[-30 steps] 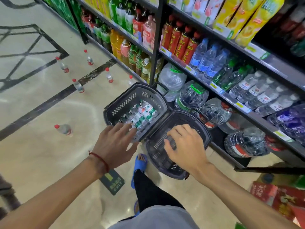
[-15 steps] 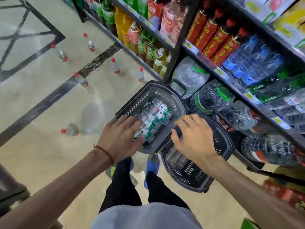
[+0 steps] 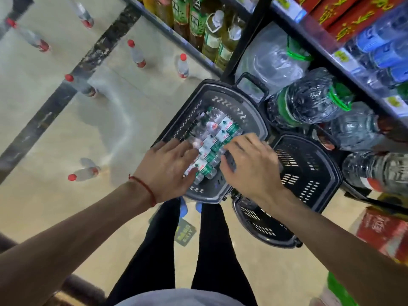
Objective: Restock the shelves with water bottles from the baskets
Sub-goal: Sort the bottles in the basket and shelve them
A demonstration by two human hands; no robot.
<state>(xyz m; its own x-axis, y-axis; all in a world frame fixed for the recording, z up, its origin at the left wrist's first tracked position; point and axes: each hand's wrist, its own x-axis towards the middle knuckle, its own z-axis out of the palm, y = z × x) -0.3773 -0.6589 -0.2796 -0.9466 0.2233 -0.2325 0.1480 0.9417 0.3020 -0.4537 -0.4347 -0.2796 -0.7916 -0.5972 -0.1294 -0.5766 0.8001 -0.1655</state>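
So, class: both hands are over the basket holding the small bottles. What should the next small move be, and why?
Probably curl the fingers round one bottle each and lift. The left hand and right hand lie over the green-labelled bottles in the basket, fingertips touching them, and none looks raised. Blur hides whether any grip is closed.

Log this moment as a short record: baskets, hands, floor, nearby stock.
Basket: holds small green-labelled water bottles, lying down
Second basket: beside it, no bottles visible
Left hand: on the bottles, grip unclear
Right hand: on the bottles, grip unclear
Floor: loose red-capped bottles
Behind baskets: large water jugs
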